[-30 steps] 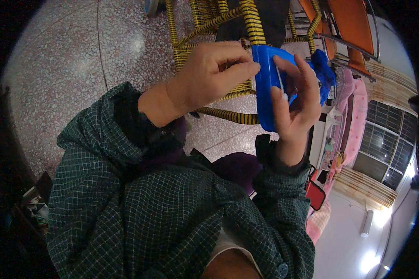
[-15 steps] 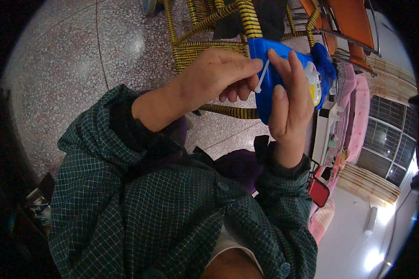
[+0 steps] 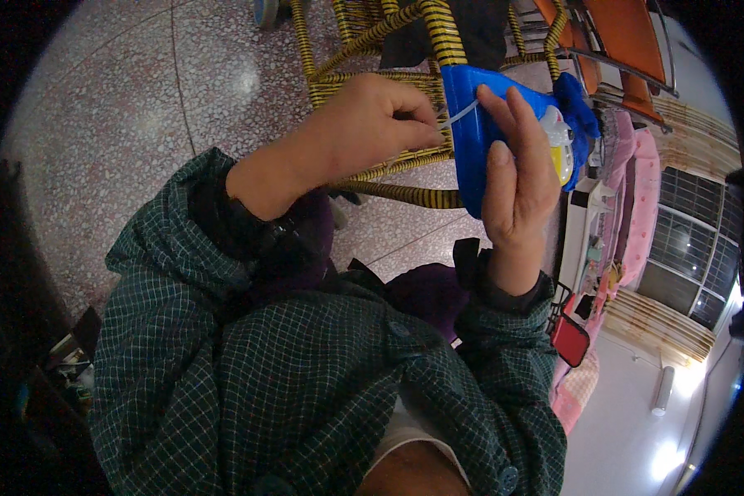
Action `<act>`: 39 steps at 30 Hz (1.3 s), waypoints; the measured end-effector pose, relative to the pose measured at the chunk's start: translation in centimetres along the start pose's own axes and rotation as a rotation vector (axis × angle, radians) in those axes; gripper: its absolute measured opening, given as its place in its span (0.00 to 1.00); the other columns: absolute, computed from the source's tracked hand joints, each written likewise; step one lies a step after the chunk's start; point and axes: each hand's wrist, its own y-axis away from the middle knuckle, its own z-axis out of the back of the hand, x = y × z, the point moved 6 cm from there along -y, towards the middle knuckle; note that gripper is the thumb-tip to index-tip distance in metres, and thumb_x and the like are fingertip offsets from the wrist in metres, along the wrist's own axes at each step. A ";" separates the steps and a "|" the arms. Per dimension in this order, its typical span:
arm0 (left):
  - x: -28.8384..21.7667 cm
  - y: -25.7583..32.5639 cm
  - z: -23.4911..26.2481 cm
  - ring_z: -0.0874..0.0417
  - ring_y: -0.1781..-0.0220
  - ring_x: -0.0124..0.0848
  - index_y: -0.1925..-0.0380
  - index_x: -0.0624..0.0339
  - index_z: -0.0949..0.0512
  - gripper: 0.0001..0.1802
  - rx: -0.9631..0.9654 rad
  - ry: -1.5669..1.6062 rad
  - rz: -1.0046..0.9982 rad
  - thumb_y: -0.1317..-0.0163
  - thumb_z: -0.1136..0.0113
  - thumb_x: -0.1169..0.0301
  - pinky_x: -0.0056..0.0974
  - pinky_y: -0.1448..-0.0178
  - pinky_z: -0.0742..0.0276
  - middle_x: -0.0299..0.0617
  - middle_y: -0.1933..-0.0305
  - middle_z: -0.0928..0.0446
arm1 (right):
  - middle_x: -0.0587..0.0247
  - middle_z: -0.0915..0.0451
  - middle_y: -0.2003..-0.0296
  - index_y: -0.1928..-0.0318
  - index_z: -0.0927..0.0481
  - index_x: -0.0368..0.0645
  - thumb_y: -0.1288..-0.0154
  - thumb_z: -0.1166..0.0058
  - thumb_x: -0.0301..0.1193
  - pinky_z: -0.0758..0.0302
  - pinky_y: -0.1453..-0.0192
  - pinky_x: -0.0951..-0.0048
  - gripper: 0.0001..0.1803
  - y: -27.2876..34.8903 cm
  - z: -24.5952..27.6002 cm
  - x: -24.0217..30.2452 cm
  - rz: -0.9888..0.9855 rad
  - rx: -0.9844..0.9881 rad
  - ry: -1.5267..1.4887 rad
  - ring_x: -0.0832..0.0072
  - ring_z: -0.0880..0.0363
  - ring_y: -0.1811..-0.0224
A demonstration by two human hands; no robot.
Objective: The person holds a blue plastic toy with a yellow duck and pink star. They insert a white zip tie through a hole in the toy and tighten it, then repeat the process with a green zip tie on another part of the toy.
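My left hand (image 3: 372, 120) is closed, thumb and forefinger pinching one end of a thin, pale strip that looks like a cable tie (image 3: 459, 115). The strip arches up to the right. Its other end meets the fingertips of my right hand (image 3: 517, 169), whose thumb stays apart below; how the fingers grip it is partly hidden. Behind both hands is a smooth blue plastic surface (image 3: 469, 165). On it, just beyond my right hand, lies a clear and white package with a yellow patch (image 3: 559, 149).
A yellow-and-black woven chair (image 3: 405, 194) stands around the blue plastic. Blue cloth (image 3: 577, 107) bunches at its far right end. Orange chairs (image 3: 636, 41) are at the upper right, and pink fabric (image 3: 636, 190) hangs below them. Speckled floor (image 3: 231, 83) spreads to the left.
My left hand has shifted slightly left and its fingers have closed at the strip's lower end. The strip has swung from steep to a flatter, bowed slant. My right hand has barely moved.
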 end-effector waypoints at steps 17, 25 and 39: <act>0.7 0.8 -1.3 0.28 0.83 0.24 0.73 0.64 0.26 0.13 0.301 0.768 0.383 0.43 0.47 0.63 0.27 0.81 0.32 0.37 0.80 0.27 | 0.53 0.22 0.59 0.54 0.27 0.34 0.44 0.53 0.26 0.33 0.49 0.63 0.16 0.0 0.0 -0.4 0.037 -0.055 -0.019 0.58 0.25 0.58; 0.7 0.7 -1.4 0.26 0.82 0.24 0.70 0.65 0.25 0.13 0.321 0.816 0.359 0.42 0.48 0.64 0.27 0.81 0.29 0.39 0.79 0.26 | 0.54 0.23 0.58 0.57 0.23 0.38 0.48 0.51 0.23 0.33 0.49 0.63 0.15 -0.4 -0.1 0.1 0.113 -0.026 0.052 0.59 0.25 0.58; 2.8 -0.4 0.7 0.26 0.76 0.22 0.69 0.61 0.24 0.11 0.005 0.309 0.257 0.42 0.47 0.64 0.26 0.74 0.30 0.37 0.76 0.25 | 0.55 0.24 0.57 0.62 0.21 0.43 0.54 0.46 0.21 0.32 0.53 0.66 0.14 -0.7 -0.5 0.5 0.173 0.012 0.107 0.61 0.26 0.59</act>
